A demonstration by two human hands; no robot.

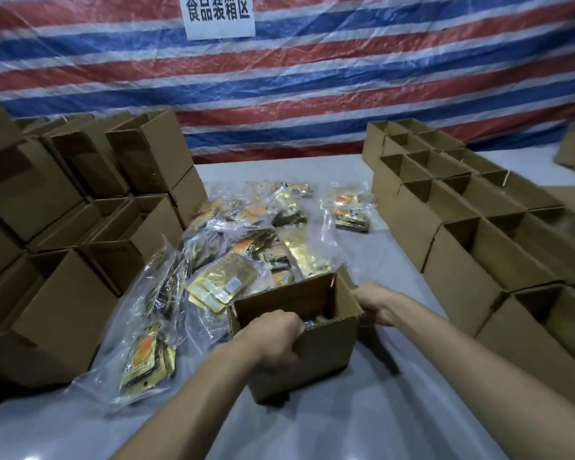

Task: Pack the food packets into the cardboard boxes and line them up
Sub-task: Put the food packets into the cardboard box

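Gripping an open cardboard box [312,356] with both hands, at 6 o'clock on the grey table [362,416]. Left hand [276,340] clamped on the near rim at the box's 7 o'clock corner, fingers curled together over the edge and into the inside. Right hand [375,305] clamped on the right wall at the box's 3 o'clock side, fingers closed on the cardboard; exact finger placement blurred. Box upright, top open, gold packaging just visible inside beside the left fingertips.

Loose pile of food packets [246,247], gold and orange in clear plastic bags, touching the box from 9 to 12 o'clock. One separate bag [349,210] at 1 o'clock, apart from the pile.

Stacked boxes [63,207] at 9 to 10 o'clock. Rows of open boxes [478,234] lined up from 1 to 4 o'clock.

Striped red, white and blue tarp [312,78] at 12 o'clock, carrying a white sign [219,14].
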